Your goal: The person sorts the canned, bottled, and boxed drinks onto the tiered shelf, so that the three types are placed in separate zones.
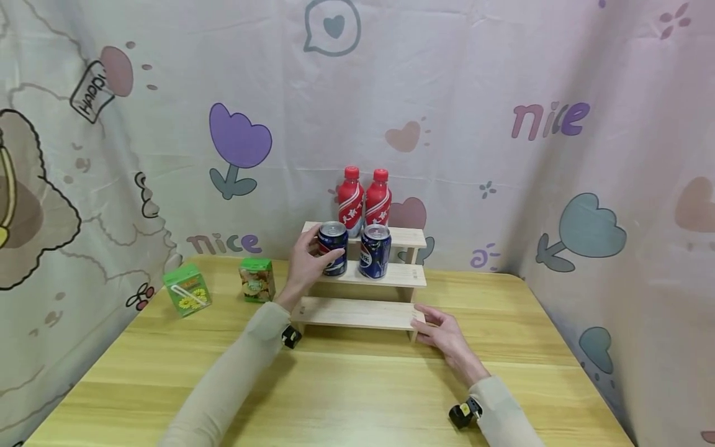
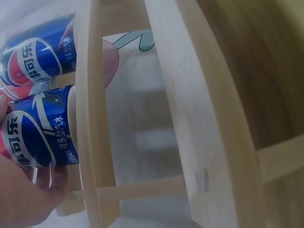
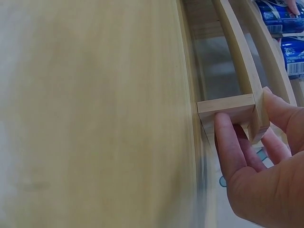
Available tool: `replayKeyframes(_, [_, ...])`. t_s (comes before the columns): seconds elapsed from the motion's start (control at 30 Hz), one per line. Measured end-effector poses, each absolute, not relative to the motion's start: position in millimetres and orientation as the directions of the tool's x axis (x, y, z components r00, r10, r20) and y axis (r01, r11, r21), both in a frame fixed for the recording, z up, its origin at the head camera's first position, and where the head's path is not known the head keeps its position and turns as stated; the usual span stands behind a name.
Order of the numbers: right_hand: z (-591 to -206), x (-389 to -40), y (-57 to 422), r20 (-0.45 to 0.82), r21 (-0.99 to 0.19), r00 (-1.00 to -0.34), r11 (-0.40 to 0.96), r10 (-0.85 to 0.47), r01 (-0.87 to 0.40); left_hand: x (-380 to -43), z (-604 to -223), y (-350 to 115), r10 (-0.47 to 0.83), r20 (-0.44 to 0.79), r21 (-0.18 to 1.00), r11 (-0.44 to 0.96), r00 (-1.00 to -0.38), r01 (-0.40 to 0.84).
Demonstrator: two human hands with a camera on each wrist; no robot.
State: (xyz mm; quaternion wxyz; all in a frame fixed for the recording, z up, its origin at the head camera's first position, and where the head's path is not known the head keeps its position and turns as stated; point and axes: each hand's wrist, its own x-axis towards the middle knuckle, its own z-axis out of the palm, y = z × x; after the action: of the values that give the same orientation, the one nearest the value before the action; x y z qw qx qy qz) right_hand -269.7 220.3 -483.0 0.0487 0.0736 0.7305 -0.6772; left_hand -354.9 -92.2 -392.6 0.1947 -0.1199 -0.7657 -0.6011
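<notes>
In the head view, a three-step wooden shelf (image 1: 357, 312) stands on the table. My left hand (image 1: 305, 264) grips the left of two blue Pepsi cans (image 1: 334, 261) on the middle step, thumb across its front. The left wrist view has the gripped can (image 2: 40, 128) with its base at the board. Beside it the other can (image 1: 375, 253) stands upright. My right hand (image 1: 444, 335) holds the right end of the bottom step; in the right wrist view its thumb is on the board and its fingers (image 3: 230, 142) lie against the leg.
Two red bottles (image 1: 350, 202) with red caps stand on the top step. To the left on the wooden table (image 1: 357, 397) are two small green boxes, one with a straw and flowers (image 1: 188, 290), one darker (image 1: 257, 280). A printed curtain (image 1: 458, 74) hangs behind.
</notes>
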Motion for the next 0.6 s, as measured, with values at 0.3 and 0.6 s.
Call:
replayKeyframes(0.3, [-484.6, -269.1, 222.8, -0.17, -0.982, -0.985, 0.081, 0.036, 0.172, -358.7, -394.4, -75.8, -0.017, 0.487, 0.84, 0.283, -0.873, 0.462])
replayKeyframes(0.6, [-485.3, -269.8, 220.7, -0.17, -0.982, -0.984, 0.078, 0.047, 0.173, -359.9, -396.6, -71.2, -0.025, 0.521, 0.824, 0.276, -0.853, 0.495])
